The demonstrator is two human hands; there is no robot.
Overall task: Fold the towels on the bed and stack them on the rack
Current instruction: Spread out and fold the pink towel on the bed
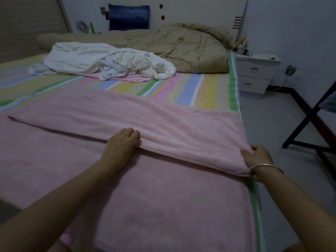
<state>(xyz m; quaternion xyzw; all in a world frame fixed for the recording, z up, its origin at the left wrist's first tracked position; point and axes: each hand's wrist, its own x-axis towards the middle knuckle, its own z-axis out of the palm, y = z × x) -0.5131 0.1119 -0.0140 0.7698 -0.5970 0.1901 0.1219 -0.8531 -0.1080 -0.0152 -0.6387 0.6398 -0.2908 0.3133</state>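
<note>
Where under pink towel [163, 113], hands [120, 144] [258, 157] half-hidden.

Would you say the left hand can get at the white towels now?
Probably not yet: the left hand grips the pink towel, though nothing blocks the way to the white towels.

There are two pink towels: the spread pink towel [127, 188] and a second pink towel [127, 78] under the white heap [101, 60] (its count cannot be told). One beige quilt [181, 46], one blue cushion [129, 17], one nightstand [258, 58] with two drawers [254, 70], one bracelet [263, 167].
</note>
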